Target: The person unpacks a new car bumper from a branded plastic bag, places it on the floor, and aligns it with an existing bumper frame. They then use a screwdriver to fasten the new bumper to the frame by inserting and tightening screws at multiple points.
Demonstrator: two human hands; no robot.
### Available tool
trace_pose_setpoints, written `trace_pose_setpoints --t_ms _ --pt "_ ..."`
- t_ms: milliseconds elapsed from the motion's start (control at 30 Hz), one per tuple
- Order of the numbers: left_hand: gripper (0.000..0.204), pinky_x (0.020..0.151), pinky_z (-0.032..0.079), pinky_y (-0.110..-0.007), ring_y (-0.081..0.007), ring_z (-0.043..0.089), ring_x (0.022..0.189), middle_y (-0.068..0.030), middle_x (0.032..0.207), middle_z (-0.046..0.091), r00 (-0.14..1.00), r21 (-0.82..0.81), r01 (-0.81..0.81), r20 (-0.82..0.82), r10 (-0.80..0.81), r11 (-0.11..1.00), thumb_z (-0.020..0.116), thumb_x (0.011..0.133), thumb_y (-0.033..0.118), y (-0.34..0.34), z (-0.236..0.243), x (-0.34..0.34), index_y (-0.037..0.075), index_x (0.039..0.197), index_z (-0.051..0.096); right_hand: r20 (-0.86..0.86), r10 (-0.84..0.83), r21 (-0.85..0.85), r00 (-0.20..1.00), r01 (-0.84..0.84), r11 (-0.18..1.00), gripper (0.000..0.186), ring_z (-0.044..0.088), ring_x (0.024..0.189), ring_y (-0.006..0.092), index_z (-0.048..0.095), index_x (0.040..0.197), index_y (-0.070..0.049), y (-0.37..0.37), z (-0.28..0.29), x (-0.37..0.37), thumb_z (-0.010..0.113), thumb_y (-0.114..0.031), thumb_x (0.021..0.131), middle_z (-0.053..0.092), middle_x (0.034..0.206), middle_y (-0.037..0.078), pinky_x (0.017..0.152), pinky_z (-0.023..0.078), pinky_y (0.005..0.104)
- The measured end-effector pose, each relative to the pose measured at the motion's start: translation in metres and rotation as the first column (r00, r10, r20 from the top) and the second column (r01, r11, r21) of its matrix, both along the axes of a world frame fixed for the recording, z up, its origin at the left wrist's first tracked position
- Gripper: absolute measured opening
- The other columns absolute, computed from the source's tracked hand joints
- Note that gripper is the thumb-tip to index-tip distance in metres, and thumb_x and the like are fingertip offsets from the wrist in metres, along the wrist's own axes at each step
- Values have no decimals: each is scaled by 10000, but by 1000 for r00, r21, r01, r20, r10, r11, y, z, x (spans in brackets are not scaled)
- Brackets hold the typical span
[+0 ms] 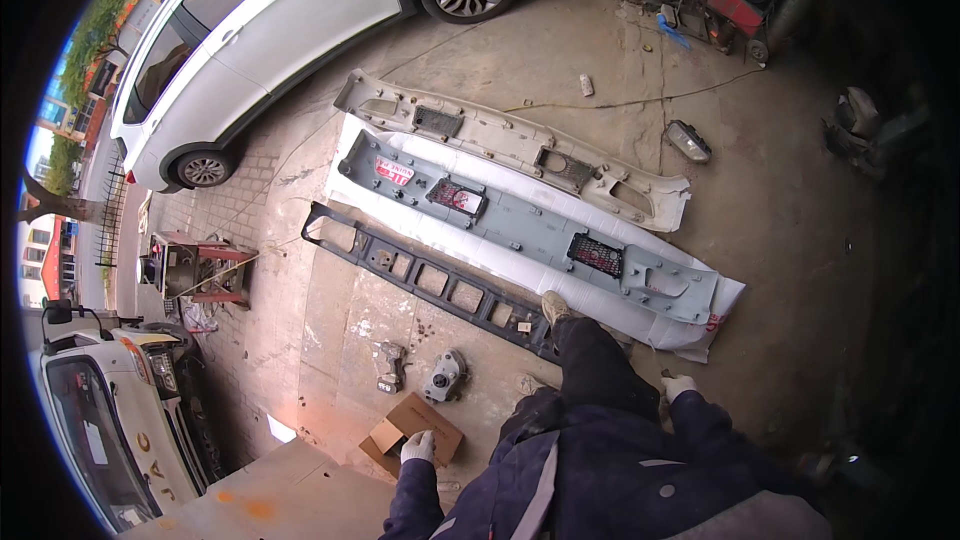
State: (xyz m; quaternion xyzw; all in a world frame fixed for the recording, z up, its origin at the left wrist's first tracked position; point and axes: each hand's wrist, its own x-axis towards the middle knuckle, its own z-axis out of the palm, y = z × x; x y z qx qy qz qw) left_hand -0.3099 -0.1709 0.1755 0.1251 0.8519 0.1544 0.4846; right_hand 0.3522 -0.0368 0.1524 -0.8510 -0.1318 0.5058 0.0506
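Observation:
My left hand point(418, 447), in a white glove, hangs low over an open cardboard box point(440, 423). Its fingers look curled; any object in them is hidden. On the right, my right hand point(680, 386), also gloved, is closed beside my leg, with a small dark tip showing at its fingers that I cannot identify. Ahead lies a long grey vehicle panel point(530, 232) with mesh inserts, on white wrapping sheet point(395, 208). Beyond it rests a beige panel point(490, 132) of similar shape. A black slotted frame point(405, 270) lies nearer, with my shoe point(555, 307) by its right end.
Two grey units point(444, 376) sit between the frame and the box. A lamp-like unit point(687, 141) lies right of the panels. A white car point(310, 25) stands far left, a truck point(110, 420) near left. Red machinery point(727, 5) and a cable point(640, 101) are far right.

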Motion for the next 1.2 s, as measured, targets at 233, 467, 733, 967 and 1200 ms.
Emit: trace_pose_setpoints --t_ms 233,467,733,967,1200 --pt "246 532 492 -316 -151 594 582 -41 748 651 993 -76 -97 67 102 992 662 1028 265 94 24 10 24 1048 701 -196 -124 56 973 137 989 279 595 561 202 653 1166 -5 150 23 -13 662 -219 987 618 765 85 501 540 391" --pt "329 604 510 -286 -129 649 681 -44 831 720 980 118 200 -13 -200 973 675 1014 299 210 20 56 2 1127 761 -83 -65 210 994 81 974 242 584 533 168 675 1077 -11 268 45 26 678 -236 989 624 753 83 462 525 359" --pt "392 610 499 -294 -126 635 651 -38 770 703 982 -151 172 108 -157 973 705 981 361 254 15 57 7 1131 780 -173 -217 168 961 246 955 252 591 531 190 662 1125 6 289 20 36 677 -202 983 620 736 95 449 507 365" --pt "356 527 460 -314 -148 599 567 -54 730 692 948 -161 320 45 -317 934 709 977 355 351 8 62 10 1035 777 -156 -456 55 876 469 882 146 570 505 204 612 1004 9 301 9 23 677 -114 960 597 702 86 447 488 379" --pt "409 633 535 -322 -162 654 648 -65 771 715 979 -70 187 92 -180 980 681 962 386 508 -56 65 -7 1028 776 -49 -238 35 970 240 970 201 628 551 250 659 978 45 431 29 36 688 -154 978 629 749 115 471 545 417"
